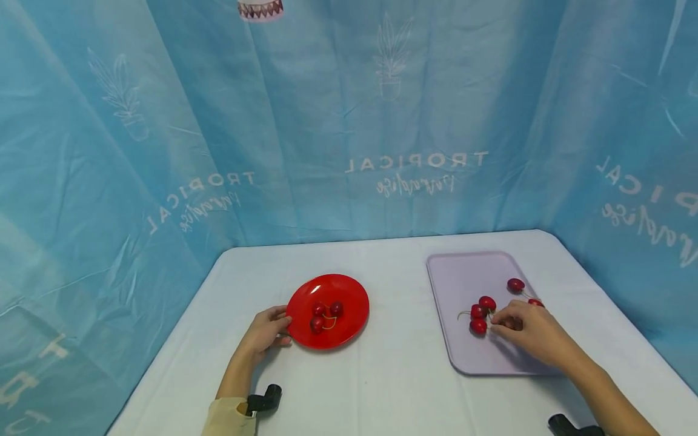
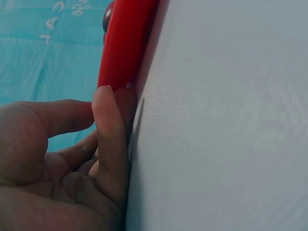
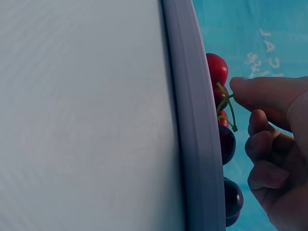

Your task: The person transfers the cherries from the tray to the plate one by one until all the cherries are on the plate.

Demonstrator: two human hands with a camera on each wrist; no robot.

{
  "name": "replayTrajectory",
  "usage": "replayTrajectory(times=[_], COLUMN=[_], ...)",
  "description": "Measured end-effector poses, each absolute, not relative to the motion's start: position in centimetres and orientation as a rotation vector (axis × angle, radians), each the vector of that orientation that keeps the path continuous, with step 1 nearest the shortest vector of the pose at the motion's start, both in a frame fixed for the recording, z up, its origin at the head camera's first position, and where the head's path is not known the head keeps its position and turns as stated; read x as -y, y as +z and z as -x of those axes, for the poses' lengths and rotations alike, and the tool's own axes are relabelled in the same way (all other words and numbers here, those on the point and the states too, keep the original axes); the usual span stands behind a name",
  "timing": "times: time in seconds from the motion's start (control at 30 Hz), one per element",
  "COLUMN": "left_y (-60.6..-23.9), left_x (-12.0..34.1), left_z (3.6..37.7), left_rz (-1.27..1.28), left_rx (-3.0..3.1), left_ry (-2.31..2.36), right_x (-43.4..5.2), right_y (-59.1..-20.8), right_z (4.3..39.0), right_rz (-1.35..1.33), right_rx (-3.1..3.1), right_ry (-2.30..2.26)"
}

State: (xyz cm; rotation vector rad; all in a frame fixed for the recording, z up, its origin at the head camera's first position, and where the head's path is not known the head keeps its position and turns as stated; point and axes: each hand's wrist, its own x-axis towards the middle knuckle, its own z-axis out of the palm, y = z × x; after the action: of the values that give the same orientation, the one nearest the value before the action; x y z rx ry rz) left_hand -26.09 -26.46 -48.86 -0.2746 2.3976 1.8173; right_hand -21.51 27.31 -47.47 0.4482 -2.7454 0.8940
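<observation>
A glossy red plate (image 1: 355, 315) carries three cherries with stems (image 1: 317, 325). My left hand (image 1: 267, 330) holds its near left rim, fingertips against the edge in the left wrist view, where the plate's side (image 2: 126, 43) shows red. On the right, my right hand (image 1: 526, 330) reaches over a pale purple tray (image 1: 463, 272) with the thumb and index finger pinching a green cherry stem (image 3: 229, 98). A group of red cherries (image 1: 478, 327) lies by those fingertips. Another cherry (image 1: 515, 286) is farther back in the tray, and one more (image 1: 536, 302) is partly hidden behind the hand.
Both dishes stand on a white-covered table (image 1: 403, 327), with the cloth visible between them. A blue printed curtain (image 1: 327, 121) hangs behind and along the sides. Black wrist mounts (image 1: 264, 399) sit on both forearms.
</observation>
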Motion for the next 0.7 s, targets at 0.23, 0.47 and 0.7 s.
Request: replayTrajectory(times=[0.23,0.47,0.7], left_y=[-49.1,-49.4,-49.0], left_x=[26.5,26.7,26.5], left_z=[25.9,26.1,26.2], left_rz=[0.27,0.264,0.274], left_rx=[-2.401,-2.393,-2.392], left_ry=[1.812,1.826,1.826], right_x=[-27.5,-27.2,-26.9], right_y=[-47.3,-46.0,-44.6], right_z=[21.4,21.3,21.0], right_rz=[-0.399,-0.372,-0.388], right_rx=[2.775,2.793,2.804], right_ry=[0.878,0.938,0.923])
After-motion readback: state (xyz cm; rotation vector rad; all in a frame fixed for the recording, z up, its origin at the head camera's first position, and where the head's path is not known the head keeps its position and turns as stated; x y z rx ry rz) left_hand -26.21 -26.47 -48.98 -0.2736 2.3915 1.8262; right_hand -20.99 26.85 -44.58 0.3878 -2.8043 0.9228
